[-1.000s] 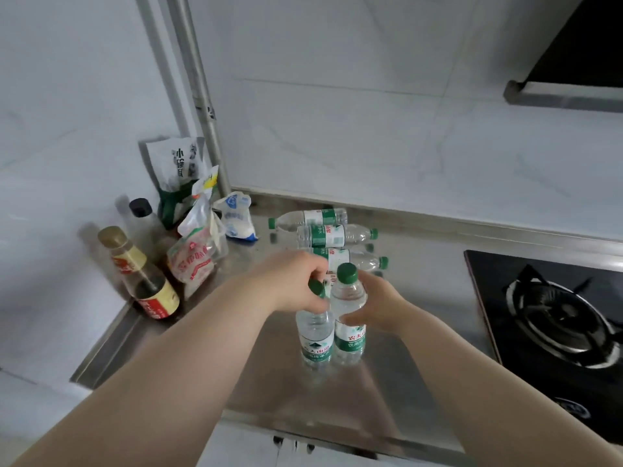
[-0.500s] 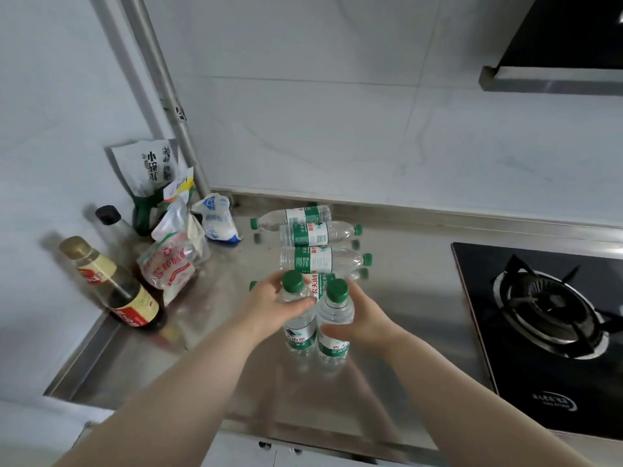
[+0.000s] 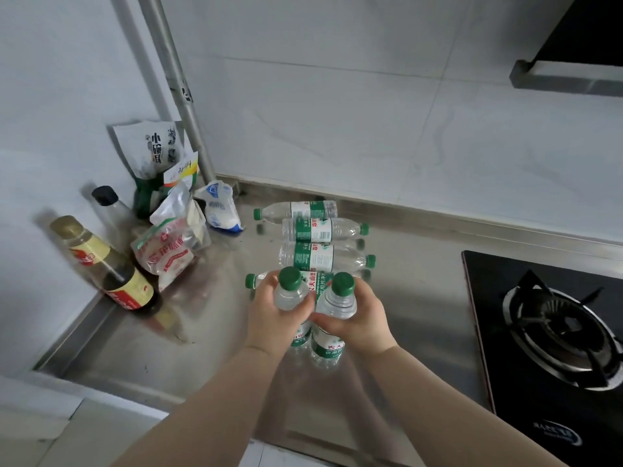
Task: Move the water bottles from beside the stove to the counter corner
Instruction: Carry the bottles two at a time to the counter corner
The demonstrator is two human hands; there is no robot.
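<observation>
Two upright clear water bottles with green caps stand side by side on the steel counter (image 3: 209,332). My left hand (image 3: 269,318) is wrapped around the left bottle (image 3: 290,291), and my right hand (image 3: 360,321) around the right bottle (image 3: 338,298). Behind them several more bottles lie on their sides in a row, the nearest one (image 3: 317,281) partly hidden by my hands, then one in the middle (image 3: 323,257) and others farther back (image 3: 320,229) toward the wall.
A black gas stove (image 3: 553,335) fills the right. In the left corner stand a dark sauce bottle (image 3: 108,267), a black-capped bottle (image 3: 109,207), several food bags (image 3: 168,244) and a vertical pipe (image 3: 178,92). The counter's front edge is close below my forearms.
Both hands keep their hold on the two upright bottles; the left bottle, tilted a second ago, now stands straight. The camera has shifted and looks down more steeply.
</observation>
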